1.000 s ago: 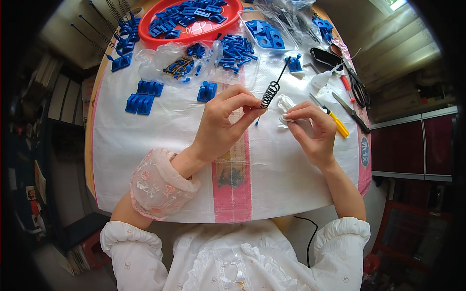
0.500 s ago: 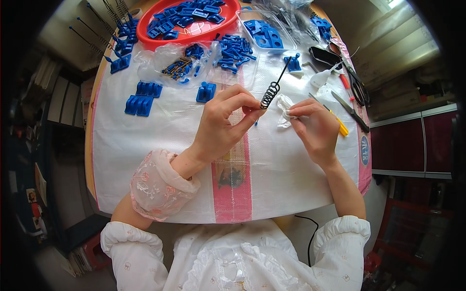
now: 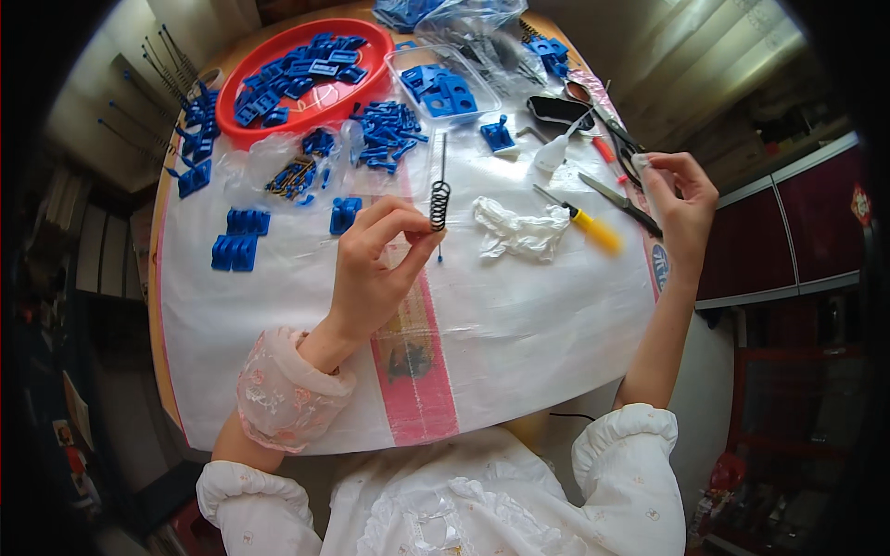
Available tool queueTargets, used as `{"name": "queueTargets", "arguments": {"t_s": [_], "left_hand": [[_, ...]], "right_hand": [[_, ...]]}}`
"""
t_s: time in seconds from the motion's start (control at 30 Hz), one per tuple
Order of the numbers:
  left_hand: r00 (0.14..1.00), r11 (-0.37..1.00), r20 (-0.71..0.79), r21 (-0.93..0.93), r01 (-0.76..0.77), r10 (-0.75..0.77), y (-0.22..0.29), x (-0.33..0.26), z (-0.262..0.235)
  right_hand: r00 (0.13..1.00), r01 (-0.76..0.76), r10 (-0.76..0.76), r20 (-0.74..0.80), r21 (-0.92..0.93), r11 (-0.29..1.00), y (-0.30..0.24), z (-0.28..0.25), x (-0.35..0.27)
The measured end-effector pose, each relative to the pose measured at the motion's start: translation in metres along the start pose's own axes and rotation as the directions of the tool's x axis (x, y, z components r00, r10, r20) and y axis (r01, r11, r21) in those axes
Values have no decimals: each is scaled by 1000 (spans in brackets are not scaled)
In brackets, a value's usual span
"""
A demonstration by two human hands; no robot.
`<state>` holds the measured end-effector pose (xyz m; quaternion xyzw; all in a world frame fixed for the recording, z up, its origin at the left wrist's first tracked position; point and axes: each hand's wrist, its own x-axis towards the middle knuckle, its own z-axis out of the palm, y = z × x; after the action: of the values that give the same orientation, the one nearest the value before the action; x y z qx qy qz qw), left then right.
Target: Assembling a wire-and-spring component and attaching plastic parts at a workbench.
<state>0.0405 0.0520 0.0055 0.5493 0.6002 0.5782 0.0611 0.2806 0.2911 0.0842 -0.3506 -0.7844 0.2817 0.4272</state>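
Item: left hand (image 3: 371, 269), raised over the middle of the bench (image 3: 519, 324), its grip pinched on a dark coil spring (image 3: 439, 206) with a long straight wire tail standing upright above the coil; thumb and fingertips closed on the lower end of the spring. Item: right hand (image 3: 681, 208), out at the right edge of the bench, well apart from the left; fingers curled, grip pressed on a small white piece at the fingertips, too small to identify. Item: crumpled white wad (image 3: 519, 230), lying on the bench between the two hands, just right of the spring. Item: yellow-handled tool (image 3: 584, 225), lying beside the wad on its right. Item: scissors (image 3: 603, 116) and a white squeeze bottle (image 3: 553, 151), farther back on the right. Item: red round tray (image 3: 311, 79), at the far left of the bench, filled with blue plastic parts (image 3: 287, 79). Item: clear tub (image 3: 445, 88) of like blue parts, just right of the tray; further blue parts loose and in clear bags in front of both. Bench covered by a white woven sheet with a pink stripe (image 3: 417, 371) down its middle.
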Motion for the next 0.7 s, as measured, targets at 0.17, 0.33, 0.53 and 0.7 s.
{"name": "queueTargets", "arguments": {"t_s": [0.17,0.33,0.53,0.7], "left_hand": [[1000,999,-1,-26,28,-28,2,1,2],[999,999,-21,-30,43,-44,3,1,1],[998,996,-5,-66,60,-60,7,0,0],[999,999,-9,-35,34,-34,3,0,1]], "right_hand": [[946,54,66,316,-357,933,30,-9,-4],[970,6,80,231,-349,937,26,-2,-7],[988,55,-45,145,-65,996,7,18,-8],[981,53,-66,180,77,996,3,47,-27]]}}
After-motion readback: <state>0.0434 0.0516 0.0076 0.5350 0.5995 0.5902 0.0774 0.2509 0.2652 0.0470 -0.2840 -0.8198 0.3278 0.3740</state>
